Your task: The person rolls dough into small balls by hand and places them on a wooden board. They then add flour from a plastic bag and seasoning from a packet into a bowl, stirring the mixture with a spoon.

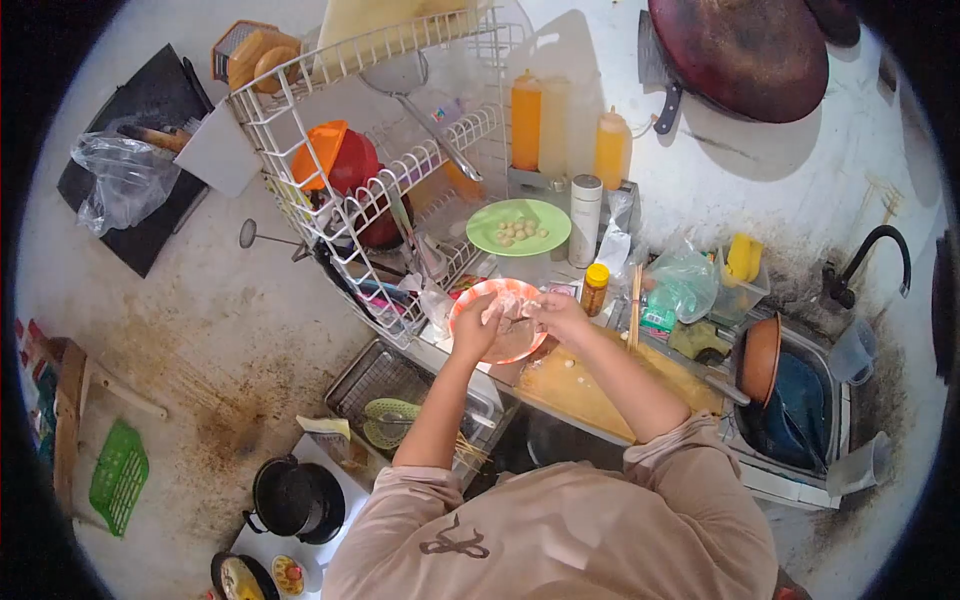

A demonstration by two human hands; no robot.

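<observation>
Both my hands are over an orange-and-white bowl (513, 354) that stands near the counter's front edge. My left hand (474, 330) is at the bowl's left side, its fingers curled against a pale, soft, dough-like lump (509, 299). On the right, my right hand (562, 318) pinches a small bit of the same pale stuff, fingertips close together. Greyish paste or liquid lies in the lower part of the bowl. Just behind it, a light green plate (484, 236) carries several small pale balls (519, 230).
Right of the bowl lie a wooden cutting board (556, 384) and a knife (724, 386). A yellow-capped jar (594, 290) and a white flask (585, 222) stand behind. A white wire rack (345, 215) rises at left; a sink (822, 372) is at far right.
</observation>
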